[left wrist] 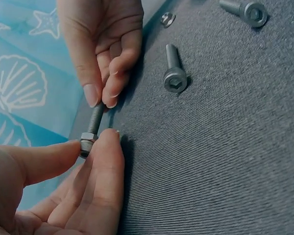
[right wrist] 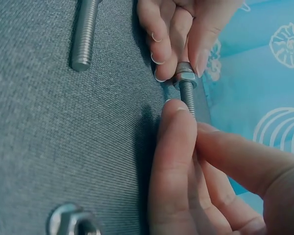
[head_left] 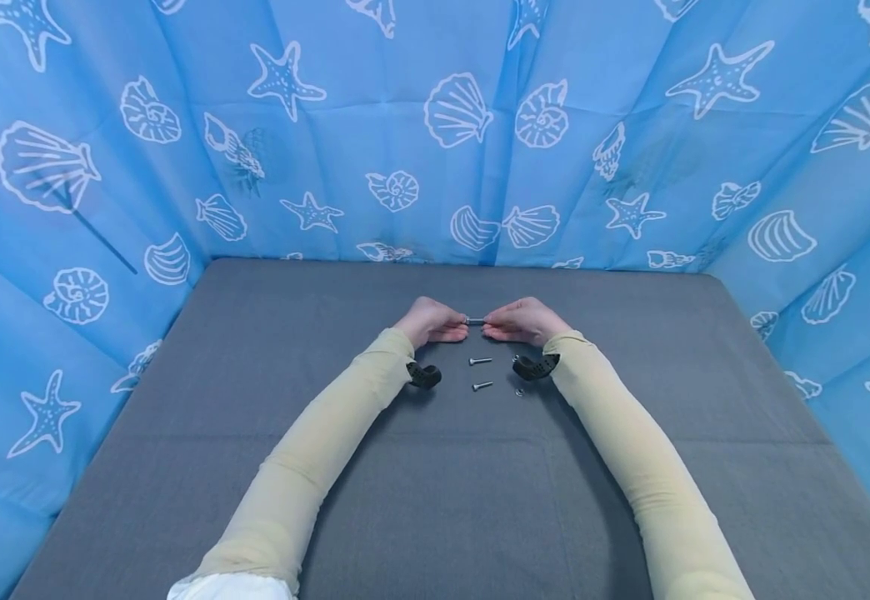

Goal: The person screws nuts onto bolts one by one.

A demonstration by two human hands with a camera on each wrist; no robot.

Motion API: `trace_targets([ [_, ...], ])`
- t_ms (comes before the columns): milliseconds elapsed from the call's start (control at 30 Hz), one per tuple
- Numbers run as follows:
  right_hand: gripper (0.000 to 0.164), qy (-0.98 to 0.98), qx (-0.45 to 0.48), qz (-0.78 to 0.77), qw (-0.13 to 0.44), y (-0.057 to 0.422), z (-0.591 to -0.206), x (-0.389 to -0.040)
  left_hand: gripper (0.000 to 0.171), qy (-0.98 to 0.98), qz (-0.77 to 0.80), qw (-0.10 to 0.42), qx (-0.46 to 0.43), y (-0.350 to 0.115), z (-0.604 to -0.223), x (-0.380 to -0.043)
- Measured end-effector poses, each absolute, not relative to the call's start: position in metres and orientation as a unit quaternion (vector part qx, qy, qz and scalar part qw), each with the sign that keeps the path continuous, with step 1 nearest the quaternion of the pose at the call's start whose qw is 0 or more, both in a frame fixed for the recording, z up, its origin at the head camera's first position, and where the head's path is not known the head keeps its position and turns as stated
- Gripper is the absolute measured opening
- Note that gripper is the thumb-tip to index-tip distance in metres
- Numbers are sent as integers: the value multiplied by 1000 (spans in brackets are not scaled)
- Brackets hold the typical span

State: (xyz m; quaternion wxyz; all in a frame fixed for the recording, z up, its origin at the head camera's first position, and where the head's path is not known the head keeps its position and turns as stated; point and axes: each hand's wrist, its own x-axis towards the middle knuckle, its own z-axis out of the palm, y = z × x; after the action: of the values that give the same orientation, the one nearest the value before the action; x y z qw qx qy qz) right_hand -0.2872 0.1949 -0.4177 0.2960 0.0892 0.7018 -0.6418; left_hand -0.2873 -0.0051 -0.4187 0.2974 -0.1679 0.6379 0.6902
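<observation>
Between my two hands, low over the grey cloth, a silver socket-head bolt (head_left: 475,321) lies level. A hex nut (left wrist: 89,136) sits on its thread close up against the head. My left hand (head_left: 435,320) pinches the bolt at its head between thumb and fingers. At the other end, the right hand (head_left: 522,321) pinches the threaded shank, covering the tip. In the right wrist view the nut (right wrist: 186,77) shows just below the left fingertips. Nearer the body lie two more bolts, one (head_left: 481,361) behind the other (head_left: 482,386).
A loose nut (head_left: 520,392) lies right of the nearer bolt. Black wrist cameras (head_left: 424,376) hang under both sleeves, close above the grey table (head_left: 435,500). A blue curtain (head_left: 420,125) with shell prints stands around the back and sides.
</observation>
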Motion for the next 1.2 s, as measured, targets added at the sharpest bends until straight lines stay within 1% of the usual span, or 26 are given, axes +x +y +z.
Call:
trace_targets([
  [200, 30, 720, 103, -623, 289, 191, -417, -288, 15, 646, 675, 314, -169, -5, -417, -291],
  [400, 28, 741, 102, -602, 279, 186, -415, -288, 15, 654, 671, 310, -160, -6, -417, -292],
  [500, 29, 742, 87, -605, 276, 188, -415, -286, 19, 658, 671, 305, -155, -7, -417, -290],
  [600, 33, 734, 64, -615, 280, 194, -414, -281, 27, 665, 666, 306, -146, -8, -417, -285],
  [733, 39, 731, 41, -616, 291, 208, -410, -273, 33, 679, 647, 323, -123, -13, -416, -277],
  [933, 42, 748, 29, -591, 300, 229, -403, -261, 33, 697, 618, 357, -76, -24, -415, -266],
  [1200, 37, 761, -26, -569, 311, 249, -405, -242, 33, 712, 590, 380, -30, -28, -414, -251],
])
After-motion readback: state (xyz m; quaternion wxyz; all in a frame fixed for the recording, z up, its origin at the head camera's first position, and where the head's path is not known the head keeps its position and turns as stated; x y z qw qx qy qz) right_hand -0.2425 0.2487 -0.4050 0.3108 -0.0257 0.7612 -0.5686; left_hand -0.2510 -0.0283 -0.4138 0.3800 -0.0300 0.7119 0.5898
